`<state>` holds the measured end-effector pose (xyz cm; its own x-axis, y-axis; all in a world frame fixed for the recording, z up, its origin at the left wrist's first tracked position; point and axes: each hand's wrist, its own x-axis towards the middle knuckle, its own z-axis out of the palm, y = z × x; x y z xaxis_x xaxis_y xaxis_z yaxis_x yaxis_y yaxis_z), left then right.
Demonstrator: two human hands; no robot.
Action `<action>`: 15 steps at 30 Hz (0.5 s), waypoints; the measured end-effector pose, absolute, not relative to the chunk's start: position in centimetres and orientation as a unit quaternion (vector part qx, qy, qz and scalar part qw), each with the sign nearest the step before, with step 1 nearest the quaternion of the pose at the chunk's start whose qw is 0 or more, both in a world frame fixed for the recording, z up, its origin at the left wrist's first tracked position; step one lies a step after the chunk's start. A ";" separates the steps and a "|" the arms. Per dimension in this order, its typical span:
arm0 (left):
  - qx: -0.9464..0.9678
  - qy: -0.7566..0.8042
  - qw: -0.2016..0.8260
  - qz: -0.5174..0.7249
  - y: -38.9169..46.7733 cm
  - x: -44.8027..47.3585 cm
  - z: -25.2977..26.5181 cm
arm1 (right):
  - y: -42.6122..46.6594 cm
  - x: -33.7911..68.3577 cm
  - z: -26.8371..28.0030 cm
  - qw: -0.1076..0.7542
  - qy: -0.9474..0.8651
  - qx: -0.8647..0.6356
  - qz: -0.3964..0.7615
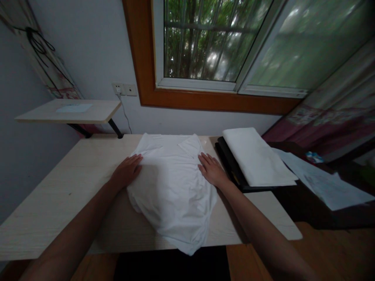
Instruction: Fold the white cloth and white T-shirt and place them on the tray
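Note:
A white shirt (172, 187) lies spread over the middle of the wooden desk, its far part folded in at both sides. Wrinkles run across its right half, and a lower corner hangs just over the desk's front edge. My left hand (127, 171) lies flat, fingertips on the shirt's left edge. On the opposite edge rests my right hand (211, 168), its fingers stretched out over the cloth. Neither hand is gripping the fabric.
Right of the shirt, white sheets (258, 158) lie on black folders (230, 160). A raised shelf (43, 111) stands at the desk's back left. The desk (67, 187) meets the wall under a window; a dark surface with a large paper (325, 183) is at right.

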<state>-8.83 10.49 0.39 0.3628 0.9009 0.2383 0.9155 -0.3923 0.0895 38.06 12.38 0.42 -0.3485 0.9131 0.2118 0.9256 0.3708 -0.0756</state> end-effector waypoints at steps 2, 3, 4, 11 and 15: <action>-0.827 -0.548 0.039 -0.120 10.9 -8.7 0.6 | 12.8 37.9 0.5 0.093 -0.820 -0.564 -0.033; -0.829 -0.546 0.042 -0.116 11.2 -8.8 0.7 | 13.0 37.8 0.5 0.087 -0.820 -0.565 -0.034; -0.830 -0.544 0.042 -0.113 11.6 -8.8 0.7 | 13.3 37.8 0.5 0.083 -0.819 -0.567 -0.035; -0.832 -0.543 0.038 -0.102 14.7 -9.5 0.7 | 15.9 37.5 1.0 0.055 -0.814 -0.577 -0.039; -0.825 -0.559 0.041 -0.076 16.0 -9.4 0.8 | 17.8 37.4 0.9 0.041 -0.808 -0.587 -0.032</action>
<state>-9.37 15.99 0.81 0.3640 0.9155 0.1715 0.9281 -0.3721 0.0165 37.42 17.77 0.93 -0.3075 0.9458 0.1043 0.9511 0.3089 0.0029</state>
